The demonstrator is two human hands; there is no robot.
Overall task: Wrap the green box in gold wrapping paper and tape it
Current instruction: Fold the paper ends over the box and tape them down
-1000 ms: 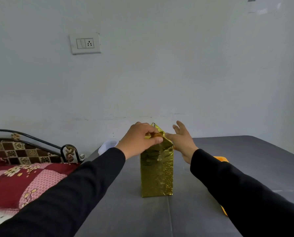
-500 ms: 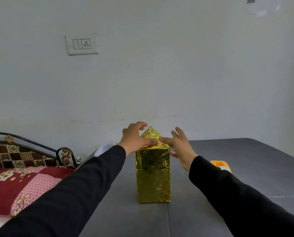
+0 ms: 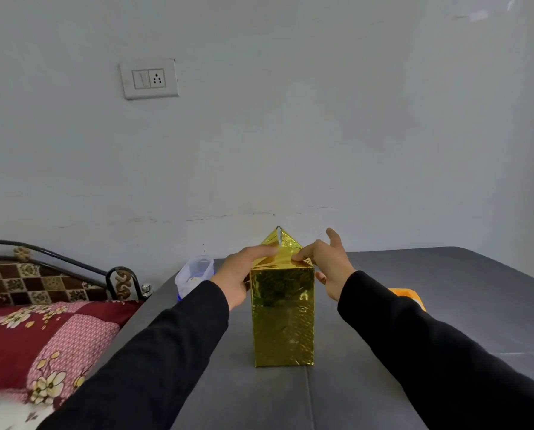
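Grey and smooth, the table runs back to a plain pale wall that carries a white switch-and-socket plate high on the left. Standing upright near the middle of the table is the box, fully covered in shiny gold wrapping paper, whose top end rises into a pointed flap above the box's upper edge. Both hands meet at that top edge. The left hand lies against the upper left side of the box with its fingers stretched flat over the folded paper, pressing it down. The right hand touches the top right edge with its fingertips on the paper, the remaining fingers spread and lifted; it grips nothing. Both arms wear black sleeves. Just left of the left wrist, at the far left edge of the table, sits a clear plastic container. An orange object lies on the table right of the right forearm, partly hidden by the sleeve. Left of the table is a bed with a black metal headboard and a red and pink floral quilt.
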